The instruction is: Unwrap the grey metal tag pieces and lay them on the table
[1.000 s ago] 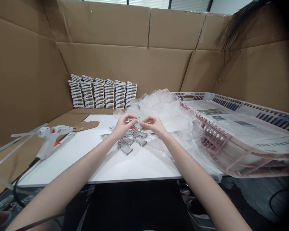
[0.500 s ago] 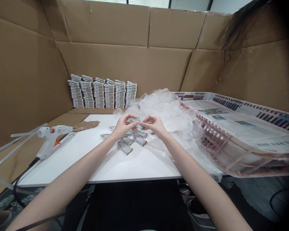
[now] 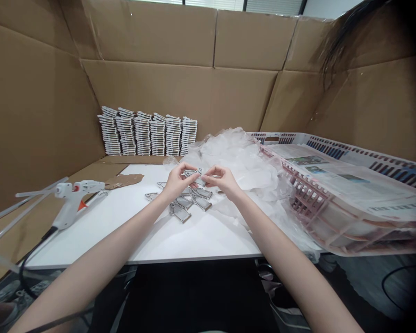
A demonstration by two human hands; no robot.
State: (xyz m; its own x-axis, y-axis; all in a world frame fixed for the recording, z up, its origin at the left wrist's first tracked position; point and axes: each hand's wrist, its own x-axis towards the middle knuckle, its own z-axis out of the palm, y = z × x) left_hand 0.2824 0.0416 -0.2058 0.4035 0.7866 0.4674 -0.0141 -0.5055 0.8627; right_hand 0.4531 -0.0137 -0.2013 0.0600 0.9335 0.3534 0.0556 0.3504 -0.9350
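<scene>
A small silver-grey metal piece with a loop-shaped end (image 3: 200,179) is pinched between both my hands, partly covered by the fingers. My left hand (image 3: 179,179) grips its left side, fingers closed. On its right side, my right hand (image 3: 223,179) closes thumb and fingertips on it. Several similar grey pieces (image 3: 180,213) lie in a loose heap on the white table (image 3: 194,243), just below and left of the hands. The exact kind of these pieces is too small to make out.
Stacks of like pieces (image 3: 143,135) stand against the cardboard wall (image 3: 173,92). Crumpled clear plastic bags (image 3: 239,159) lie behind and right of my hands. A pink basket (image 3: 308,199) holding newspaper (image 3: 333,178) sits at the right. A white glue gun (image 3: 68,203) with its cable is at the left.
</scene>
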